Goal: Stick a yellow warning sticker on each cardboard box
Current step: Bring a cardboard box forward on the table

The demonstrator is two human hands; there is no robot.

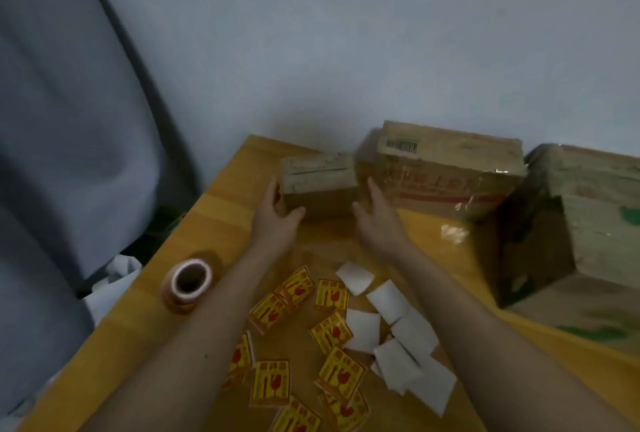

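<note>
A small cardboard box lies near the far edge of the wooden table. My left hand grips its left end, thumb curled along the front. My right hand presses straight fingers against its right end, in the gap beside a medium cardboard box wrapped in clear tape. A large cardboard box with green print stands at the right. Several yellow warning stickers with red symbols lie scattered on the table between my forearms.
Several white backing papers lie to the right of the stickers. A roll of tape stands near the table's left edge. The wall rises just behind the boxes, and a grey fabric shape fills the left side.
</note>
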